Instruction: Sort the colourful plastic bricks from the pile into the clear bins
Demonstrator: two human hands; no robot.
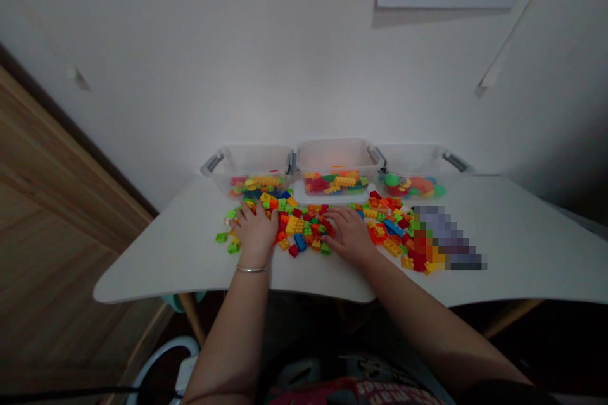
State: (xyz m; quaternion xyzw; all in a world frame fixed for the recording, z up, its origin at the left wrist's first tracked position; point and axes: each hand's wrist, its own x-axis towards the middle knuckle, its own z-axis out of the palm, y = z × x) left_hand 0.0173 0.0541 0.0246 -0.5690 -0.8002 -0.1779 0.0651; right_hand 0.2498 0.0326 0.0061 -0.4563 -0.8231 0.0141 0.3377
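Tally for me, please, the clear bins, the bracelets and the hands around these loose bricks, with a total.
Clear bins: 3
Bracelet: 1
Hands: 2
Total: 6
The loose bricks overlap too much to count.

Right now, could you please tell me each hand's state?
Left hand: open, spread over toy bricks.
Right hand: partly curled; whether holding anything cannot be told.

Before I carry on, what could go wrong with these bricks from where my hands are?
1. The bricks lie loose on the table, so a sweep toward the body by the left hand or right hand might send some over the front edge.
2. The tubs stand close behind the heap; a forward push could shift them.
3. The bracelet on the left wrist might catch a brick.
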